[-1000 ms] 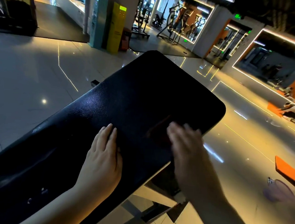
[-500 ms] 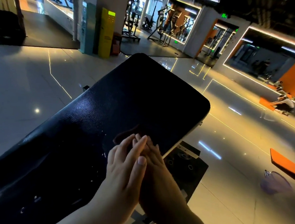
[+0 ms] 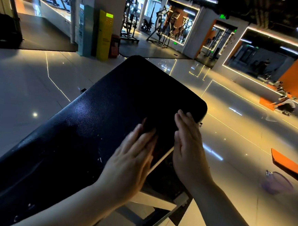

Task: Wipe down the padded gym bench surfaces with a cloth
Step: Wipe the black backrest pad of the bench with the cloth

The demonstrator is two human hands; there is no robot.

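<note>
Our left hand (image 3: 134, 152) and right hand (image 3: 187, 142), stacked moments ago, now part across the bench pad (image 3: 109, 109), grips flat and empty, no cloth visible.

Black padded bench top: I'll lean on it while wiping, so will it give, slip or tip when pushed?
The black padded bench top probably gives slightly: its rounded edges look cushioned. Its glossy grained skin may feel slick under the flat left hand. It likely won't tip, since a pale metal frame carries it underneath.
</note>
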